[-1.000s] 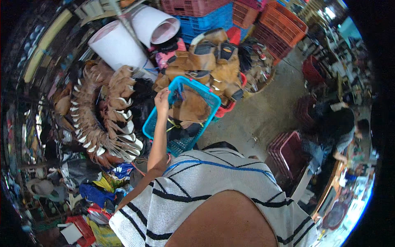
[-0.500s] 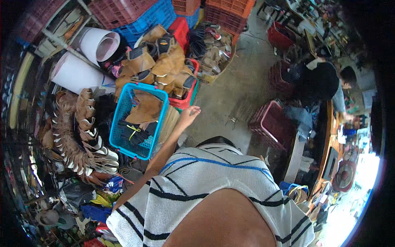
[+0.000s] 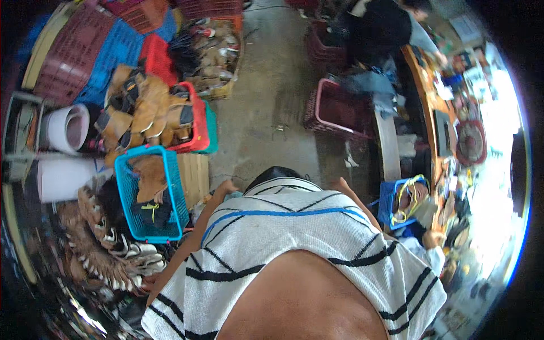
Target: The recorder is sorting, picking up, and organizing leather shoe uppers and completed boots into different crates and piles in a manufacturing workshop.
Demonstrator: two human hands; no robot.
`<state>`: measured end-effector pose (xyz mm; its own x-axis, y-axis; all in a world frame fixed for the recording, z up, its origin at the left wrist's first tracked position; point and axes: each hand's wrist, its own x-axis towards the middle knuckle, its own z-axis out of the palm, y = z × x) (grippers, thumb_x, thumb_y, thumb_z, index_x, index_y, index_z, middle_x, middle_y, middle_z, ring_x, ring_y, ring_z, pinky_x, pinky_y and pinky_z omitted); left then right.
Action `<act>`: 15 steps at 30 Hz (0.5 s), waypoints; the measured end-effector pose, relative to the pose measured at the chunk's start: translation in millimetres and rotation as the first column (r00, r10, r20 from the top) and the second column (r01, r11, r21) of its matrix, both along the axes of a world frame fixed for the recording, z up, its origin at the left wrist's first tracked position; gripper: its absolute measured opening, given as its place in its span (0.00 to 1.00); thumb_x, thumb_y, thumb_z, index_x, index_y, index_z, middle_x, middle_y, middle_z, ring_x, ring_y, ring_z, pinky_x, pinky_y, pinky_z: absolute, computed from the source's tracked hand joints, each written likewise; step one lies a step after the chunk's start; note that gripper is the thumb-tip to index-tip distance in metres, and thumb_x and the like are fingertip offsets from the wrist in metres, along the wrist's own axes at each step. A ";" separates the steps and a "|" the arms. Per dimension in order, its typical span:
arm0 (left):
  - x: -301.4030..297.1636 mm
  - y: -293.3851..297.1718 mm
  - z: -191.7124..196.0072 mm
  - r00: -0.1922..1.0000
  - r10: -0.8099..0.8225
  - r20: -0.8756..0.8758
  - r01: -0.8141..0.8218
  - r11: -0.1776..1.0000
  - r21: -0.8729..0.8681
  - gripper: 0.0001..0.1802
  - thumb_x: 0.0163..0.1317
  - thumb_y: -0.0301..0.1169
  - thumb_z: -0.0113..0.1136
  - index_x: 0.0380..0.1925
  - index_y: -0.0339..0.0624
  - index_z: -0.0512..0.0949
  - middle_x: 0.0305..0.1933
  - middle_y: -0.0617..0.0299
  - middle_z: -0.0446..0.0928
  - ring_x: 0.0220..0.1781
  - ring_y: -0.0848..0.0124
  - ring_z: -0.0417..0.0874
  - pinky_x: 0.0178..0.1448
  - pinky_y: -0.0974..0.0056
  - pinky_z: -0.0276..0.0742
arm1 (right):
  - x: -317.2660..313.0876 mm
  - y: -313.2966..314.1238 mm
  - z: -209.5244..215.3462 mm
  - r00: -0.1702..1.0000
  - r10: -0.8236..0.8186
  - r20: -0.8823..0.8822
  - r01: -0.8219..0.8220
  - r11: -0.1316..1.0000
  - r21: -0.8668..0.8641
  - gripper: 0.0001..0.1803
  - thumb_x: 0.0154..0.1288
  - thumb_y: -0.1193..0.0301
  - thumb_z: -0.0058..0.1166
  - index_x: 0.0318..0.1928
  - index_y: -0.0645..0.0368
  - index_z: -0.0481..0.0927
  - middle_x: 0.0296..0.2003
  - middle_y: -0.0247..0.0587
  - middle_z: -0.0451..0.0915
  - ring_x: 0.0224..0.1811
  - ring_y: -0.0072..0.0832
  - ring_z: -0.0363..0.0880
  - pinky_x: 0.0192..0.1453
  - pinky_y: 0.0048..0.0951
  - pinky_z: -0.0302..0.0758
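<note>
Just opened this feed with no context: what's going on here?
In a cluttered workshop, the person's left hand and right hand hang low beside the body, with nothing clearly held in either. The turquoise basket, off to the left and apart from the left hand, contains a brown piece and a black bundle. A co-worker is by a wooden bench, upper right.

Floor [image 3: 266,113] open ahead; turquoise basket [image 3: 177,192] blocks left, maroon crate [image 3: 318,107] right.

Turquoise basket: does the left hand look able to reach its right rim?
Probably yes: the left hand is right of the turquoise basket, nothing visible covers that rim, and only a tan panel shows between them.
</note>
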<state>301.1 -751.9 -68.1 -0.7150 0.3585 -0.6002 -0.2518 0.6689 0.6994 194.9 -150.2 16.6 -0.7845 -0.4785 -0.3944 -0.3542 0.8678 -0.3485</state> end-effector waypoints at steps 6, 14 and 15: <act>83.6 -94.5 11.1 0.903 0.232 -0.362 -0.119 0.944 0.308 0.23 0.54 0.49 0.60 0.31 0.37 0.82 0.31 0.49 0.82 0.29 0.61 0.83 0.35 0.58 0.77 | -8.5 -105.4 75.4 0.760 -0.359 0.543 0.449 0.893 -0.038 0.08 0.52 0.73 0.61 0.33 0.62 0.84 0.27 0.41 0.84 0.31 0.29 0.83 0.34 0.34 0.78; 73.3 -109.0 43.0 0.806 0.553 0.212 -0.521 0.832 -0.193 0.20 0.58 0.45 0.60 0.37 0.38 0.83 0.29 0.55 0.82 0.28 0.68 0.81 0.32 0.60 0.77 | -21.1 -127.8 31.0 0.673 -0.464 0.576 0.347 0.886 0.309 0.14 0.59 0.68 0.59 0.42 0.64 0.82 0.33 0.47 0.83 0.36 0.34 0.84 0.39 0.37 0.81; 64.7 -108.6 34.3 0.780 0.566 0.265 -0.559 0.822 -0.110 0.20 0.57 0.45 0.60 0.39 0.39 0.83 0.31 0.55 0.82 0.29 0.67 0.81 0.34 0.60 0.77 | -18.5 -112.3 5.6 0.771 -0.309 0.557 0.175 0.944 0.281 0.14 0.60 0.68 0.58 0.44 0.62 0.81 0.34 0.46 0.84 0.38 0.34 0.84 0.40 0.37 0.81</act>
<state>365.9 -860.5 -33.8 -0.5906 -0.0730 -0.8037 -0.7662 0.3635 0.5300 176.5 -262.5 22.2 -0.4473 -0.1620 -0.8796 0.0920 0.9699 -0.2253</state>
